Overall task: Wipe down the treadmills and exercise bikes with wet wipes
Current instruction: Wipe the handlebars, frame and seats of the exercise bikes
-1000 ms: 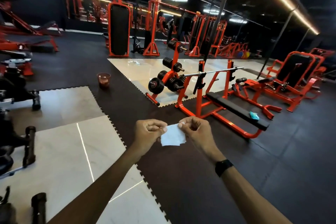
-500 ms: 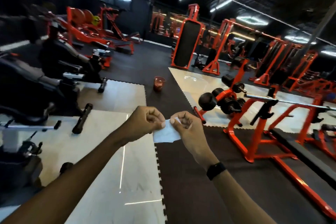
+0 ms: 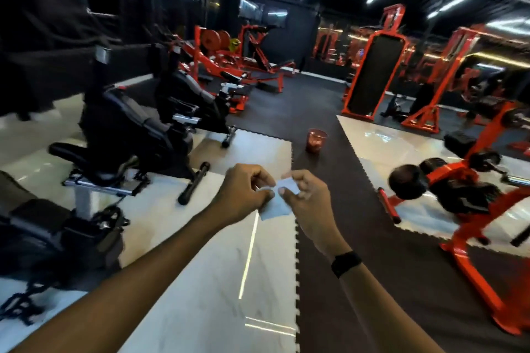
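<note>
A small white wet wipe (image 3: 276,206) hangs between my two hands in front of me. My left hand (image 3: 243,191) pinches its left top edge and my right hand (image 3: 308,195) pinches its right top corner. A black watch sits on my right wrist. Black exercise bikes stand on the pale floor tiles to my left: a near one (image 3: 123,135) with a black saddle, and another (image 3: 189,103) behind it. Both bikes are well out of reach of my hands.
A copper-coloured bin (image 3: 317,140) stands on the dark rubber mat ahead. An orange rack with black dumbbells (image 3: 459,180) and an orange bench frame fill the right. Orange weight machines (image 3: 226,51) line the back. Part of another black machine (image 3: 43,238) sits at the near left.
The view has swung left, bringing the exercise bikes into sight and pushing the orange bench off to the right. Both hands keep pinching the wipe, now drawn closer together.
</note>
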Motion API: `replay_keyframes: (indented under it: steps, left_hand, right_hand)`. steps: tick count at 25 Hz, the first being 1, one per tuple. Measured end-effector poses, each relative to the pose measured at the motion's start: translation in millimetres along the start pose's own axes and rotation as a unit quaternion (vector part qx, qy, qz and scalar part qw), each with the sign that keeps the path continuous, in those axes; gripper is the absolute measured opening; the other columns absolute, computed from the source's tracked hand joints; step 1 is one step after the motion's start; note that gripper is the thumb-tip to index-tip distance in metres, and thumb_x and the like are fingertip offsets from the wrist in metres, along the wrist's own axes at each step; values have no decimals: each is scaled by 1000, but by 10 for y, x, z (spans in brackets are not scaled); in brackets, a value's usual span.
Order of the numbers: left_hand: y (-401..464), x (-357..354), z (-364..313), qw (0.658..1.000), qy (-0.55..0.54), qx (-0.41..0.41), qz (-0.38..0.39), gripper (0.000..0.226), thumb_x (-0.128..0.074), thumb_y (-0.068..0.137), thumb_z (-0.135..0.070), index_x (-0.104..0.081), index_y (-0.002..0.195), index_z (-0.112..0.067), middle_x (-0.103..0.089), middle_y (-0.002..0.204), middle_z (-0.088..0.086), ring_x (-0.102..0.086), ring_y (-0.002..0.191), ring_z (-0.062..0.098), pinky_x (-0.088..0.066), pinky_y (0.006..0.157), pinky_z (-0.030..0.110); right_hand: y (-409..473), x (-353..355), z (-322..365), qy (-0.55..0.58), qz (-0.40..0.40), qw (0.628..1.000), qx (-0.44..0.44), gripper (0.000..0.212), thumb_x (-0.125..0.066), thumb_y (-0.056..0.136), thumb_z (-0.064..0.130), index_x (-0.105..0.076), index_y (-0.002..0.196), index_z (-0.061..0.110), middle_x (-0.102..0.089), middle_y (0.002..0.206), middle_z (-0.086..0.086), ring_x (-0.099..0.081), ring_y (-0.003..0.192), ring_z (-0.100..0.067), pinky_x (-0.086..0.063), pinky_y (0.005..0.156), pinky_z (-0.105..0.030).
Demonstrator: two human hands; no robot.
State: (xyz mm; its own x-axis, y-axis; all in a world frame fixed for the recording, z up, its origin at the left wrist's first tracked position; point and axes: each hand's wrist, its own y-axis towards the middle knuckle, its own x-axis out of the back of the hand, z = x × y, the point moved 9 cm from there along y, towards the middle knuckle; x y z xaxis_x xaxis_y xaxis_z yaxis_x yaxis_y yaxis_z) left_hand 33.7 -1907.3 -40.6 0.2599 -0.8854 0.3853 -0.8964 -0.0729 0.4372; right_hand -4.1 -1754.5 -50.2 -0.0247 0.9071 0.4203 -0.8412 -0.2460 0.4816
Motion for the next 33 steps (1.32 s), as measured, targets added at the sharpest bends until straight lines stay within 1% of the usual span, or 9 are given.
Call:
replay_keyframes:
  steps: [4,8,11,15,20,22,26,30,33]
  left_hand:
    - [203,712,928,993,85,73,-45,22,-75,74,3,-69,89,-11,-60,69,-8,-53,56,-5,-40,53,11]
    - [454,1962,1452,968,100,126,-193,29,-78,75,1,-65,89,-21,-69,79,8,-57,62,7,-50,60,29]
    - [307,2707,1738,945,108,153,-268,33,-77,77,-1,-63,101,-21,-71,76,7,-67,70,19,-54,65,33]
    - [-164,3677,2080,902,113,209,-361,46,-76,78,-1,-57,115,-20,-73,74,4,-68,68,11,-54,65,24]
    - [-608,4950,2283,847,118,242,-458,50,-77,78,6,-56,119,-13,-71,79,8,-63,62,2,-52,61,18]
    - [-699,5361,2295,829,123,247,-486,49,-77,78,6,-56,118,-14,-69,78,5,-62,62,1,-50,63,17]
    - [-926,6215,2309,786,165,237,-547,47,-79,78,3,-59,116,-16,-70,72,4,-64,65,8,-52,67,24]
    - [-1316,6855,2488,747,177,235,-596,46,-78,80,2,-57,117,-17,-73,76,5,-71,71,13,-59,72,32]
    - [-1576,7431,2774,739,171,240,-605,47,-78,81,0,-57,119,-17,-74,79,8,-72,76,19,-60,76,35]
  right_hand:
    - [498,-1215,-211,23,37,999,3,26,-76,83,11,-65,106,18,-68,100,3,-64,88,-14,-54,78,-40]
    - [1109,-2240,272,44,67,993,85,45,-82,79,11,-56,112,27,-60,110,4,-59,97,-10,-43,79,-11]
    - [1364,-3071,622,68,131,981,129,42,-81,80,11,-59,114,21,-55,110,6,-53,98,-10,-43,83,-15]
    - [1429,-4307,1145,145,269,941,142,40,-75,88,16,-57,123,22,-59,119,8,-54,107,-5,-44,90,-20]
    - [1477,-5693,1904,244,376,878,167,45,-75,86,11,-53,118,34,-59,87,7,-54,82,0,-42,73,-12]
    - [1610,-6081,2243,279,381,863,176,48,-74,84,4,-53,116,34,-62,83,7,-58,79,-3,-43,71,-14]
    - [1722,-6712,2965,327,359,848,213,44,-71,87,5,-50,116,32,-62,102,13,-58,95,5,-44,79,-9]
    - [1448,-7425,3565,300,366,824,311,27,-73,84,11,-59,105,21,-58,106,8,-55,98,-7,-44,86,-19]
    - [1317,-8185,3855,293,394,821,292,22,-74,84,8,-63,99,19,-59,104,4,-55,92,-3,-39,81,-6]
